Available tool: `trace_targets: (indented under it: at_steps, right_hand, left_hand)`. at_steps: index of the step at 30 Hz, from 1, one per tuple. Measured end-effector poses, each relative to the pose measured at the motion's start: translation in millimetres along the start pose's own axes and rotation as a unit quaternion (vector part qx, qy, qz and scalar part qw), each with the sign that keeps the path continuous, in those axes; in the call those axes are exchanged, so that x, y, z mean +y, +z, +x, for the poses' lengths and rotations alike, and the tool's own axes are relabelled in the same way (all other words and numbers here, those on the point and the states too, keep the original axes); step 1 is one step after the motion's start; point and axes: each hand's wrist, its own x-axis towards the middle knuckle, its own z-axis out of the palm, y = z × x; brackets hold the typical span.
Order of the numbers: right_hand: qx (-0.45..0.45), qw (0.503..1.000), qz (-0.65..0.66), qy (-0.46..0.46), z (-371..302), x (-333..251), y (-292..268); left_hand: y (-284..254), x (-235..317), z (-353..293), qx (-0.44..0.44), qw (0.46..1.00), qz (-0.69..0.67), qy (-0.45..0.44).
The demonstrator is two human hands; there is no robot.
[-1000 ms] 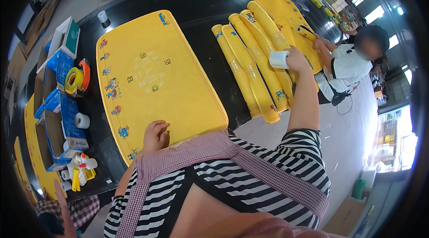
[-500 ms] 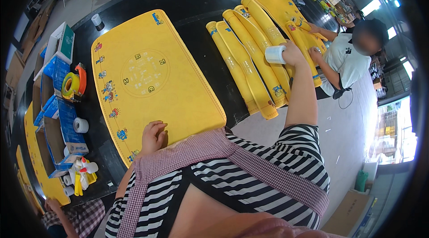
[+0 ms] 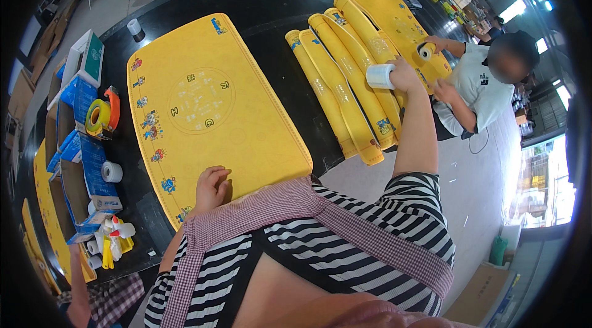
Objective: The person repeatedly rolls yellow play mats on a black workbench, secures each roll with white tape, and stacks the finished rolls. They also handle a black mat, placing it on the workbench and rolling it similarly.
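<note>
A yellow mat with printed cartoon figures and a circle lies flat in front of me. My left hand rests on its near edge, fingers loosely bent and apart, holding nothing. My right hand grips a roll of clear film above several rolled yellow mats lying side by side at the right. Clear film strips show on some of those mats. The fingers behind the film roll are partly hidden.
A co-worker at the right holds a small roll over another yellow mat. Blue boxes, tape in a dispenser and a white roll line the left. Another person's arm shows lower left.
The co-worker's hands have lifted from their mat, which now lies flatter, and one holds a small roll. The lower-left person's arm has moved. My own hands stay in place.
</note>
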Motion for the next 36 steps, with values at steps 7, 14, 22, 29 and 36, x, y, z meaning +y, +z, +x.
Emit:
trace_targets:
  at_steps: [7, 14, 22, 29, 36]
  right_hand:
    - [0.042, 0.999, 0.005, -0.015, 0.8, 8.5, 6.6]
    - [-0.059, 0.912, 0.405, 0.028, 26.3, 63.3, -1.4]
    - [0.029, 0.844, 0.532, 0.058, 21.5, 87.8, -15.3]
    - [-0.057, 0.858, 0.500, 0.106, 19.3, 95.8, 0.9]
    - [-0.055, 0.815, 0.562, 0.130, 12.0, 89.6, 30.1]
  left_hand:
    - [1.4, 2.4, 0.7, 0.016, 1.000, -0.001, 0.010]
    - [-1.5, 3.7, -0.5, 0.007, 1.000, -0.001, 0.002]
    - [0.5, 3.1, -3.3, 0.019, 1.000, 0.004, 0.013]
    - [0.0, -0.5, 3.0, 0.012, 1.000, -0.004, 0.021]
    - [-0.1, -0.7, 0.4, 0.020, 0.999, 0.006, 0.033]
